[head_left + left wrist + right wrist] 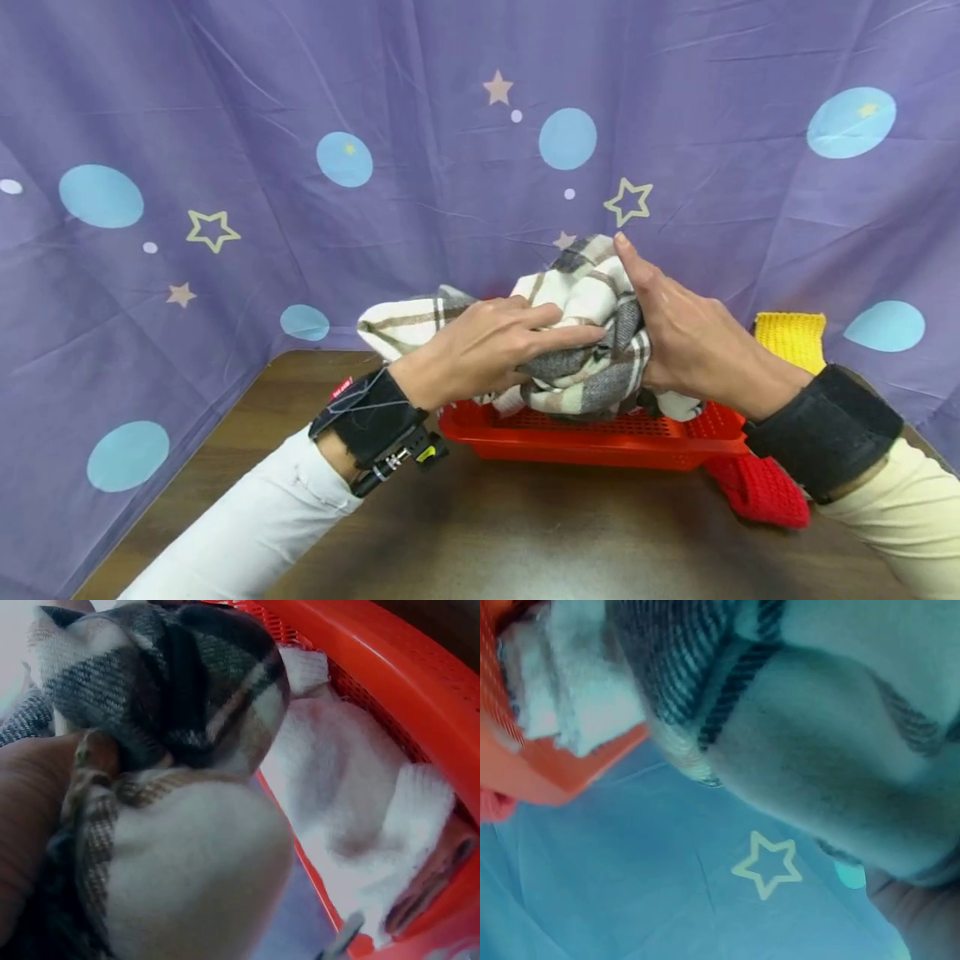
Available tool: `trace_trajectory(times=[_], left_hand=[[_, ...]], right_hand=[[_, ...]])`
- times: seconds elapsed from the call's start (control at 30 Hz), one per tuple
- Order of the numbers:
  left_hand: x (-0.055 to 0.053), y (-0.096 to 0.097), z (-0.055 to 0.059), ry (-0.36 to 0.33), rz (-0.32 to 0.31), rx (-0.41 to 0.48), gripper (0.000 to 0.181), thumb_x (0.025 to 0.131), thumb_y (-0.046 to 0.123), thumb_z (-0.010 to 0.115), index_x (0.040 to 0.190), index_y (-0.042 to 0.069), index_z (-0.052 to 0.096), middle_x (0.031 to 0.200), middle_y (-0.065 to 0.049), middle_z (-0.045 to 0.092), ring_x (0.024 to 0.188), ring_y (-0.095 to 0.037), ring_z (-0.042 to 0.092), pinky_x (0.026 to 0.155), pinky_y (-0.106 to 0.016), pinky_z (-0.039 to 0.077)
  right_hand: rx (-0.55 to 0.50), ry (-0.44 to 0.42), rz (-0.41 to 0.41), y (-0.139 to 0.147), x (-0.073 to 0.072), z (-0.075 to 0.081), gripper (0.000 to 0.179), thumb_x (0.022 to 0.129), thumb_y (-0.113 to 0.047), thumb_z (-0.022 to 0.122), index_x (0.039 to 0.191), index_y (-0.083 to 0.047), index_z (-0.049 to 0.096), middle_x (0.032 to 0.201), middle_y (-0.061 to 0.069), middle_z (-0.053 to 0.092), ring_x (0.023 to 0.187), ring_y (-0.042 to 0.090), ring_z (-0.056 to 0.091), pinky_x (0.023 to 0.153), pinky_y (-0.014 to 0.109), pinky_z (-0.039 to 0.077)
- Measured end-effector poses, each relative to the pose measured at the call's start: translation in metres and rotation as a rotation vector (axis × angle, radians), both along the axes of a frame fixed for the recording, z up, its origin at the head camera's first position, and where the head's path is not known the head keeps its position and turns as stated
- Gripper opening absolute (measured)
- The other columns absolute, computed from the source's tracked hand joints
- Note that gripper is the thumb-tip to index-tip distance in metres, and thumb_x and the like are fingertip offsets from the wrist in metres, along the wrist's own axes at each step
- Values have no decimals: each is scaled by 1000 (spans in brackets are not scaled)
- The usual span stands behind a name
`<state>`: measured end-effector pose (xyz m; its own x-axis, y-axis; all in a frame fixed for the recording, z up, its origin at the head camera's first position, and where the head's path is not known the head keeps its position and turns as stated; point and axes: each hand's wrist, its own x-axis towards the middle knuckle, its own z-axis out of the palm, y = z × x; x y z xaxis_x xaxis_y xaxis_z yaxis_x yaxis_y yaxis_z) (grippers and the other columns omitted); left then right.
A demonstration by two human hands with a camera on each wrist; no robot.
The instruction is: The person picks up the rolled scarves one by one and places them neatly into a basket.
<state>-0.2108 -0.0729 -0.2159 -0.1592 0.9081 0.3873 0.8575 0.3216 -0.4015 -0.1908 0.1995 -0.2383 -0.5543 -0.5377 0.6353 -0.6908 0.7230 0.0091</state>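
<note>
At frame centre, the left hand (480, 346) and right hand (678, 333) both clutch a bundled plaid scarf (577, 333), fingers curled into its folds, just above the red plastic basket (600, 437) holding white cloth (360, 817).

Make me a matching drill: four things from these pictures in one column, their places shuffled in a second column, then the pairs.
1. plaid scarf
2. red basket
3. yellow knit cloth
4. white knit cloth

a. inside the basket
b. on the brown table, under the scarf
c. bunched between both hands
d. behind the right wrist

Pairs: 1-c, 2-b, 3-d, 4-a
</note>
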Motion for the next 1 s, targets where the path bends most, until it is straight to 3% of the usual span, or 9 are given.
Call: trace_trajectory(times=[0.1, 0.2, 0.3, 0.4, 0.5, 0.67, 0.83, 1.0], left_hand=[[0, 7, 0, 92, -12, 20, 79, 78, -11, 68, 147, 25, 54, 98, 1, 57, 72, -17, 53, 61, -27, 49], [-2, 11, -2, 135, -7, 82, 76, 80, -11, 63, 147, 23, 54, 109, -1, 62, 78, -19, 58, 66, -29, 51], [-6, 14, -6, 146, 15, 169, 74, 80, -9, 64, 148, 18, 52, 116, -4, 64, 83, -22, 62, 71, -32, 54], [-10, 15, -11, 98, 59, 266, 81, 75, -4, 77, 150, 9, 48, 123, -8, 65, 86, -24, 63, 75, -33, 55], [-14, 16, -17, -17, 90, 344, 90, 69, -2, 85, 150, 3, 45, 130, -12, 64, 99, -26, 65, 85, -33, 55], [-20, 22, -29, -291, 134, 399, 75, 75, -11, 69, 145, 5, 50, 136, -11, 62, 117, -27, 63, 94, -38, 54], [-29, 25, -46, -529, 178, 374, 71, 78, -13, 60, 146, 5, 48, 142, -11, 57, 125, -28, 58, 98, -43, 52], [-32, 28, -60, -639, 180, 345, 70, 80, -13, 59, 146, 3, 46, 145, -14, 52, 128, -29, 55, 104, -43, 48]], right_hand=[[-7, -67, -39, 1, 1, -2, 140, 59, -30, 99, 162, -10, 7, 120, 28, 63, 97, 42, 64, 75, 58, 53], [-33, -102, -50, 3, 0, -2, 113, 62, -27, 95, 154, -4, 34, 112, 22, 68, 92, 37, 64, 75, 55, 49], [-65, -80, -55, 5, -2, 0, 66, 65, -20, 90, 124, -4, 63, 103, 15, 71, 86, 32, 63, 71, 51, 46], [-79, -16, -60, 6, -5, 3, 33, 67, -15, 86, 96, -8, 71, 89, 7, 69, 76, 26, 57, 64, 46, 44], [-82, 15, -63, 8, -6, 4, 23, 69, -15, 84, 88, -9, 72, 84, 5, 59, 75, 25, 50, 65, 41, 40], [-94, -67, -78, 11, -7, 1, 23, 67, -13, 84, 86, -9, 73, 104, 14, 58, 91, 33, 50, 78, 47, 42], [-90, -243, -144, 14, -10, -13, 35, 71, -13, 82, 105, -8, 75, 115, 16, 62, 102, 38, 60, 82, 59, 49], [-74, -332, -180, 14, -12, -25, 49, 78, -17, 81, 125, -10, 70, 117, 18, 67, 103, 40, 66, 78, 63, 52]])
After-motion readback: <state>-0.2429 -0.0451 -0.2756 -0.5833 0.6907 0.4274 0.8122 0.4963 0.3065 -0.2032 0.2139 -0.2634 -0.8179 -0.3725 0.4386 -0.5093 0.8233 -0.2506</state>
